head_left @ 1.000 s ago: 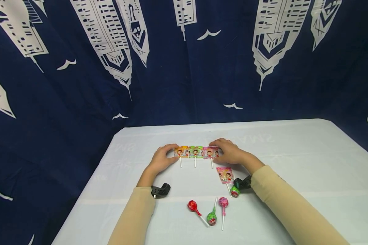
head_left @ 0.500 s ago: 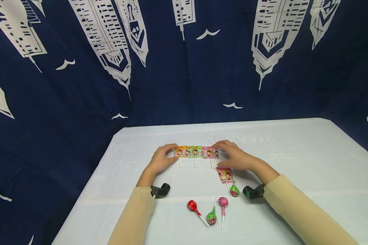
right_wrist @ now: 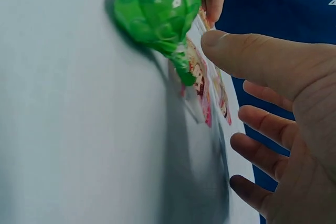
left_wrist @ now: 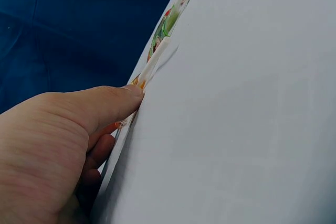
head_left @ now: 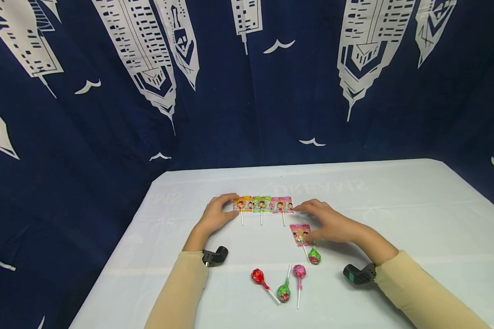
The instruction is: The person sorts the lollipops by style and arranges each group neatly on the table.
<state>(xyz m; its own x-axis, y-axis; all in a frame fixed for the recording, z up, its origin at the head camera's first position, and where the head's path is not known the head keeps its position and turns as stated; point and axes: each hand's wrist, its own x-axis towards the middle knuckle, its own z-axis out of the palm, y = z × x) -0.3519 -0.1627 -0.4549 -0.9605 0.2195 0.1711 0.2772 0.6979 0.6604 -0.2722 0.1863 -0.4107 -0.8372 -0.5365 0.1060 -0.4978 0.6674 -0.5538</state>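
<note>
Three flat lollipops in wrappers lie side by side in a row: orange (head_left: 245, 204), green (head_left: 262, 204) and pink (head_left: 281, 204). At the left end, my left hand (head_left: 216, 217) holds the orange one, thumb at its lower edge and fingers at its upper edge; the left wrist view shows the thumb on it. My right hand (head_left: 335, 223) is spread beside the pink end, fingers loose and holding nothing. Its thumb is over another pink flat lollipop (head_left: 299, 232), partly covering it. Just below that lies a round green lollipop (head_left: 314, 256), large in the right wrist view.
Nearer the front of the white table (head_left: 230, 292) lie a round red lollipop (head_left: 258, 276), another round green one (head_left: 284, 293) and a round pink one (head_left: 299, 272). A dark blue cloth (head_left: 247, 114) with white building prints hangs behind the table.
My right hand has left the right end of the row and moved right and toward me, its thumb now over the separate pink flat lollipop. The left hand has stayed in place.
</note>
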